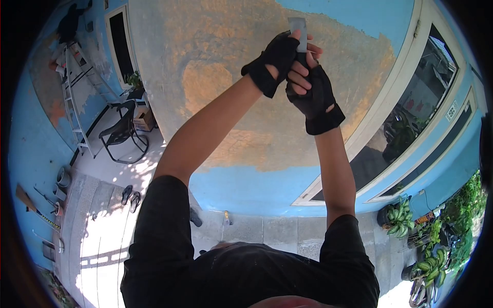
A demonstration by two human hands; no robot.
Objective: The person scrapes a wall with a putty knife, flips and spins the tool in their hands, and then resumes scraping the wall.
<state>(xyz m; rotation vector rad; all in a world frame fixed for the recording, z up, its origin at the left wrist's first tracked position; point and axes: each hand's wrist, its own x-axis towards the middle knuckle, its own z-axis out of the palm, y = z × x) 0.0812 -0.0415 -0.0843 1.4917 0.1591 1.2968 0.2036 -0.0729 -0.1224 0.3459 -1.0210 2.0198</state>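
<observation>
A putty knife (pixel 297 25) with a flat grey metal blade is raised against the upper part of the wall, blade upward. My right hand (pixel 313 90), in a black fingerless glove, is wrapped around its dark handle. Beside it my left hand (pixel 277 56), gloved the same way, holds the blade near its base, with a fingertip on its face. Behind both hands is the wall (pixel 231 77), where blue paint gives way to a bare grey and orange-tan area. Whether the blade edge touches the wall, I cannot tell.
A framed window (pixel 411 113) runs along the right. Potted plants (pixel 400 218) stand at lower right. On the left are a black chair (pixel 123 131), a stepladder (pixel 72 97) with a person (pixel 69 23) on it, and sandals (pixel 131 197). Another tool (pixel 227 218) lies by the wall base.
</observation>
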